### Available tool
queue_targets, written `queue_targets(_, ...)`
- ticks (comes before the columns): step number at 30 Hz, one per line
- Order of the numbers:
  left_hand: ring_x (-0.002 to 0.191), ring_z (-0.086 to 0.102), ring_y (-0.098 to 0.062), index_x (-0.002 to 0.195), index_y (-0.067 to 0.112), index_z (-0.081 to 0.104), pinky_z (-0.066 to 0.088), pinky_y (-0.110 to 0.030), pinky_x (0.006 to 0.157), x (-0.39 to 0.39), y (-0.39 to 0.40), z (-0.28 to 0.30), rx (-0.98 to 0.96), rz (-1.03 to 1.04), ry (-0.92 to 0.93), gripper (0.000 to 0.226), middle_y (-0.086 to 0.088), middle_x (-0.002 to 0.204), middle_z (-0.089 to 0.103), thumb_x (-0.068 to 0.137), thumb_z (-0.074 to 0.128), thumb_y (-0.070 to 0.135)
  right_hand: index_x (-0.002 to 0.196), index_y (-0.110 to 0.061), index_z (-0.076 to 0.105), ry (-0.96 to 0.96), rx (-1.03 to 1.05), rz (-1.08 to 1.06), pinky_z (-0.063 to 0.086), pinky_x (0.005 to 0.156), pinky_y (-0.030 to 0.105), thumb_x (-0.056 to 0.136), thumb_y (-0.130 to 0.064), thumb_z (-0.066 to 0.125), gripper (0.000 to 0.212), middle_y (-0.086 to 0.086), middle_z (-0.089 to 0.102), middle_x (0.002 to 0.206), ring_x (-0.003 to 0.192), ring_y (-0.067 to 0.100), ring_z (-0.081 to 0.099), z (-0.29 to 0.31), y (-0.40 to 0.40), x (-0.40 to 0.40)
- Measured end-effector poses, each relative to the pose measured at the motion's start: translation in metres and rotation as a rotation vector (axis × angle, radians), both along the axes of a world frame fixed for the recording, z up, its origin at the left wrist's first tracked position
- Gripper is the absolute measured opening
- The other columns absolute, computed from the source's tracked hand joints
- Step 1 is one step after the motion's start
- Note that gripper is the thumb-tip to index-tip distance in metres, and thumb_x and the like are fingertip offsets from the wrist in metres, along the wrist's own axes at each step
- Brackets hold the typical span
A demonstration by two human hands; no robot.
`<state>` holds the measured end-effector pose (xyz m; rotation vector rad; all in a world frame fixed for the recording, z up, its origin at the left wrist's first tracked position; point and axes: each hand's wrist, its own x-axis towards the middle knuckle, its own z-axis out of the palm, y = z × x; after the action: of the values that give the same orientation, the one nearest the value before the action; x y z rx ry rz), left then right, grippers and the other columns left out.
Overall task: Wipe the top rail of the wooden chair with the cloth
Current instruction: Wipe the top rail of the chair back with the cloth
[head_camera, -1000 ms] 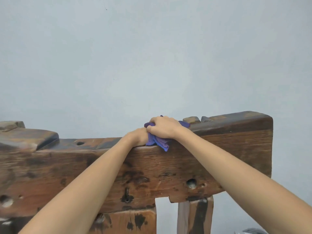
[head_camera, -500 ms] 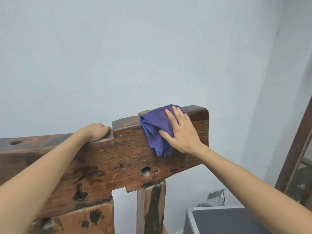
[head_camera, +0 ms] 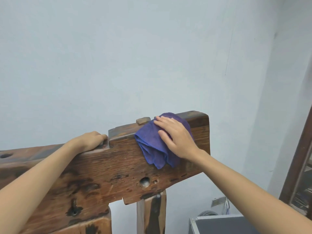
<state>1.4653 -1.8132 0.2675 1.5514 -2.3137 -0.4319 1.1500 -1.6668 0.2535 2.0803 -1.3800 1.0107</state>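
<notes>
The chair's thick, dark top rail (head_camera: 108, 164) of rough wood runs from the left edge to a raised right end. A purple cloth (head_camera: 152, 146) is draped over that raised end and hangs down the near face. My right hand (head_camera: 175, 137) lies flat on the cloth with fingers straight, pressing it against the rail. My left hand (head_camera: 89, 139) rests on the lower top surface just left of the step, fingers curled over the rail's edge.
A pale wall stands right behind the chair. A wooden peg (head_camera: 143, 120) sticks up from the rail beside the cloth. A grey box (head_camera: 219, 224) sits low at the right, with a dark wooden frame (head_camera: 298, 166) at the right edge.
My right hand went from bunching the cloth mid-rail to pressing it flat on the raised right end. In the last half second it slid slightly up over the top edge. The left hand stayed.
</notes>
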Motion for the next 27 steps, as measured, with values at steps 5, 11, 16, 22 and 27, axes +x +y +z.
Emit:
queue_targets(5, 0.089, 0.057, -0.03, 0.067, 0.02, 0.053, 0.039, -0.041, 0.1, -0.009, 0.006, 0.009, 0.102, 0.033, -0.021, 0.043, -0.015, 0.097, 0.065, 0.102, 0.031, 0.031, 0.156, -0.023, 0.044, -0.013, -0.147, -0.183, 0.015, 0.128, 0.045, 0.104, -0.039, 0.049, 0.055, -0.001, 0.034, 0.167, 0.159, 0.021, 0.021, -0.039, -0.011, -0.015)
queue_targets(11, 0.109, 0.053, -0.033, 0.109, 0.01, 0.06, 0.038, -0.042, 0.091, -0.036, 0.026, 0.026, -0.228, -0.032, 0.084, 0.042, -0.013, 0.113, 0.061, 0.105, 0.028, 0.037, 0.124, -0.024, 0.072, -0.328, -0.214, -0.462, 0.041, 0.111, 0.046, 0.099, -0.044, 0.035, 0.048, 0.0, 0.066, 0.135, 0.133, 0.027, 0.052, 0.0, -0.024, -0.087)
queue_targets(16, 0.124, 0.047, -0.02, 0.125, 0.021, 0.057, 0.036, -0.037, 0.102, -0.163, 0.064, 0.057, -0.33, -0.454, 0.005, 0.055, -0.004, 0.127, 0.056, 0.096, 0.026, 0.055, 0.067, -0.01, 0.052, -0.598, 0.213, -0.435, 0.036, 0.06, 0.035, 0.087, -0.046, 0.041, 0.043, 0.0, 0.055, 0.063, 0.067, 0.024, 0.045, 0.063, -0.039, -0.13)
queue_targets(22, 0.13, 0.05, -0.022, 0.126, 0.025, 0.051, 0.043, -0.043, 0.095, -0.254, 0.072, 0.045, -0.443, -0.41, -0.077, 0.053, 0.004, 0.141, 0.054, 0.1, 0.016, 0.054, 0.078, -0.026, 0.082, -1.203, 0.31, 0.118, 0.055, 0.062, 0.017, 0.098, -0.032, 0.052, 0.037, -0.008, 0.079, 0.082, 0.075, 0.008, 0.072, 0.043, -0.031, -0.15)
queue_targets(27, 0.14, 0.041, -0.016, 0.145, 0.032, 0.039, 0.04, -0.05, 0.106, -0.254, 0.064, 0.044, -0.427, -0.418, -0.082, 0.06, 0.01, 0.151, 0.045, 0.098, 0.01, 0.056, 0.081, -0.013, 0.065, -1.484, 0.33, 0.014, 0.054, 0.053, 0.025, 0.109, -0.035, 0.038, 0.044, -0.001, 0.071, 0.058, 0.056, 0.016, 0.067, -0.028, -0.026, -0.166)
